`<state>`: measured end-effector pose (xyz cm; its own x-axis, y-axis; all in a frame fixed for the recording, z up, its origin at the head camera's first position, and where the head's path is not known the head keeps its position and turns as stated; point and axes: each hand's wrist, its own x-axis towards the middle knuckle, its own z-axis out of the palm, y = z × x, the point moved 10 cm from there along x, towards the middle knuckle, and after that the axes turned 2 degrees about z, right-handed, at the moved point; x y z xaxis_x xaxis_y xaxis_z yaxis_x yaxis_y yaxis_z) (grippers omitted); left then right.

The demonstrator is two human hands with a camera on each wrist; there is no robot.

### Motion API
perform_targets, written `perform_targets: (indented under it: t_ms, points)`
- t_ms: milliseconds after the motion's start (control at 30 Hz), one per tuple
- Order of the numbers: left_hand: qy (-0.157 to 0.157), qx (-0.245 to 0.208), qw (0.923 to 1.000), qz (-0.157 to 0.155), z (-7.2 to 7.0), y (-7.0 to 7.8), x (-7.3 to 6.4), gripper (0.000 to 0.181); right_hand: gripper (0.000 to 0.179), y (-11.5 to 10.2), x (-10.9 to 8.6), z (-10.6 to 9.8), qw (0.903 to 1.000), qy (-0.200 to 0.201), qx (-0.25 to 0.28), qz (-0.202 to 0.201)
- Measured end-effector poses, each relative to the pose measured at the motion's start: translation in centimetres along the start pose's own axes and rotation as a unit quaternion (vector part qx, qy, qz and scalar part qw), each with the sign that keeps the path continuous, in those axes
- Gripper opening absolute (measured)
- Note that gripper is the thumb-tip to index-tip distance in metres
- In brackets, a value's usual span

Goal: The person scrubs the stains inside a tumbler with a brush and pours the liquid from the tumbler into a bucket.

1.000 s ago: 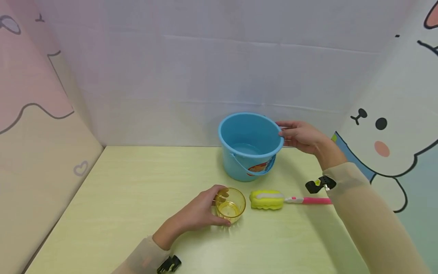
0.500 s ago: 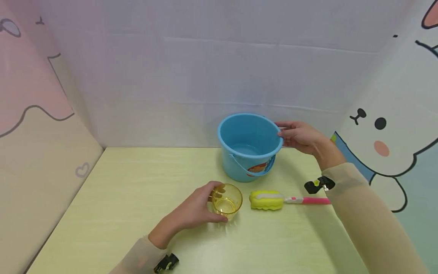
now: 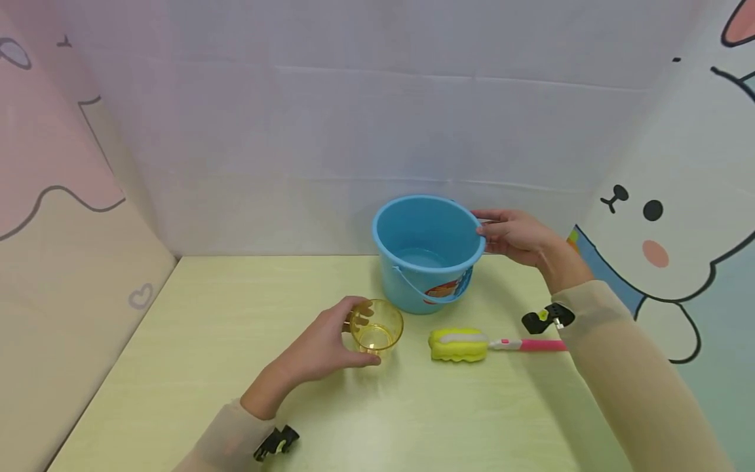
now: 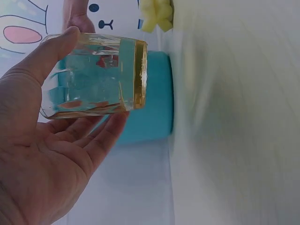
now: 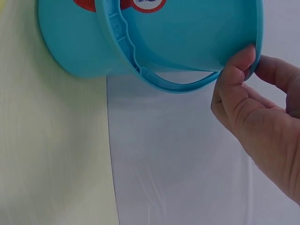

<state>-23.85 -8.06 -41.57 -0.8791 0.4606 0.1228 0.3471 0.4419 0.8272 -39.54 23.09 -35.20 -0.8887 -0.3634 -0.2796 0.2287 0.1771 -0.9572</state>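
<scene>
A clear, yellow-tinted glass (image 3: 385, 331) is held upright in my left hand (image 3: 318, 346), thumb on the near side and fingers around the far side. In the left wrist view the glass (image 4: 93, 77) is raised off the table. The blue bucket (image 3: 407, 285) stands behind it at the back of the table, its handle hanging down in front. My right hand (image 3: 519, 239) pinches the bucket's rim on the right; in the right wrist view thumb and fingers (image 5: 236, 70) lie on either side of the rim. No contents are visible in the bucket.
A sponge brush (image 3: 460, 345) with a yellow head and pink handle lies right of the glass, its handle end hidden by the right forearm. A white cloth wall (image 3: 265, 164) rises behind the table (image 3: 236, 314). Cartoon-printed panels (image 3: 660, 196) flank both sides.
My left hand has carried the glass leftward and a little away from me, apart from the brush. The right hand and the bucket have stayed in place.
</scene>
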Motion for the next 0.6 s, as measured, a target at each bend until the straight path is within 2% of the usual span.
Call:
perform_targets:
  t_ms: [367, 600]
  points:
    - [0.02, 0.017, 0.9994, -0.021, -3.1, -0.2, 0.2, 0.094, 0.063, 0.2, 0.1, 0.3, 0.9999, 0.003, 0.011, 0.0]
    - [0.035, 0.036, 0.9986, -0.016, -5.2, 0.0, 0.7, 0.093, 0.062, 0.2, 0.2, 0.5, 0.9997, -0.004, 0.024, -0.002]
